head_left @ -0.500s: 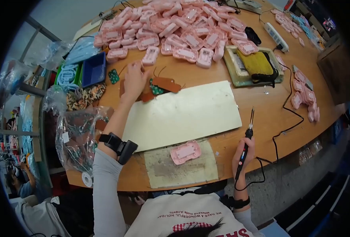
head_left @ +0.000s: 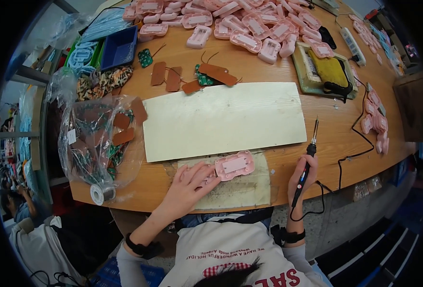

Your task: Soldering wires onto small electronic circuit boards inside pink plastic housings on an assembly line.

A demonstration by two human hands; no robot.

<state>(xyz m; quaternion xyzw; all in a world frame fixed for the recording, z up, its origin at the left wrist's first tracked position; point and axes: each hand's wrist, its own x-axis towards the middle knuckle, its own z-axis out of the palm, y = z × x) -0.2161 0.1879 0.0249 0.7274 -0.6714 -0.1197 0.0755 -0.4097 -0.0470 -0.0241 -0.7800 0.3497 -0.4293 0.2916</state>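
A: Where is the case (head_left: 235,166) placed?

B: It is placed flat between the 2 hands, on the worn mat (head_left: 249,193). Its left end is met by the fingertips of the left hand (head_left: 185,186).

A: Is it gripped there?

B: This cannot be told. The left fingers are somewhat spread, and the hand is held low over the mat. Something pink (head_left: 206,177) is also seen under these fingers, but it is mostly covered, so its kind cannot be said.

A: And how is the right hand (head_left: 295,176) occupied?

B: The iron (head_left: 306,166) is held in it, with the fingers closed around the handle. The tip is pointed away from the body. From the lower end of the handle, the cord (head_left: 339,170) is led to the right of this hand.

A: What is found beyond the hands?

B: Just beyond the case, the pale board (head_left: 226,119) is laid. Farther beyond the left hand, 2 brown plates (head_left: 158,73) are set side by side, and to the left of them 1 green board (head_left: 145,58) is seen. The pink pile (head_left: 257,28) is heaped farther still. Beyond the right hand, a yellow cloth (head_left: 327,69) is rested in a tray (head_left: 303,79).

A: And to the left of the left hand?

B: A clear bag (head_left: 71,155) is seen there, filled with brown and green parts. Just beside it, the spool (head_left: 102,194) is placed.
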